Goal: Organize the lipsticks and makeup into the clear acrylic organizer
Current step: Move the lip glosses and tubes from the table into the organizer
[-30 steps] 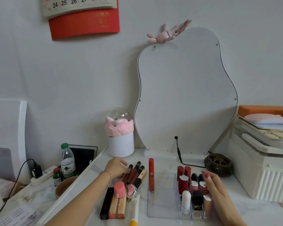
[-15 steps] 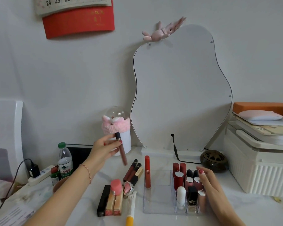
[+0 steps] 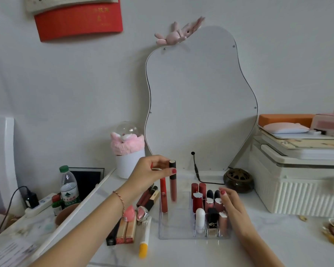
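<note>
- Nearest to me, a white tube with a yellow cap (image 3: 145, 240) is lying on the table (image 3: 278, 237), its long axis running toward the wall, cap end toward me.
- Beside it I am seeing a black tube (image 3: 113, 233) and two peach boxed sticks (image 3: 126, 231) lying flat, parallel, ends toward me; a pink sponge (image 3: 129, 213) is sitting on them.
- The clear acrylic organizer (image 3: 178, 235) is standing at the table's middle; its right cells are holding upright lipsticks (image 3: 200, 219), one black one showing a gold logo I cannot read.
- My right hand (image 3: 233, 209) is resting against the organizer's right side, fingers relaxed and fairly straight, holding nothing.
- A red lip gloss (image 3: 164, 195) is leaning nearly upright in the organizer's open left compartment.
- My left hand (image 3: 150, 174) is pinching the dark cap of a brownish-pink lip gloss (image 3: 173, 182), grip narrow around it; the tube is hanging vertical, cap up, its lower end over that left compartment, just beside the red one.
- More dark tubes (image 3: 148, 196) are lying slanted left of the organizer.
- Farther left, a water bottle (image 3: 68, 186) is showing a green label; its writing is too small to read.
- At the wall, a wavy mirror (image 3: 201, 103) is standing.
</note>
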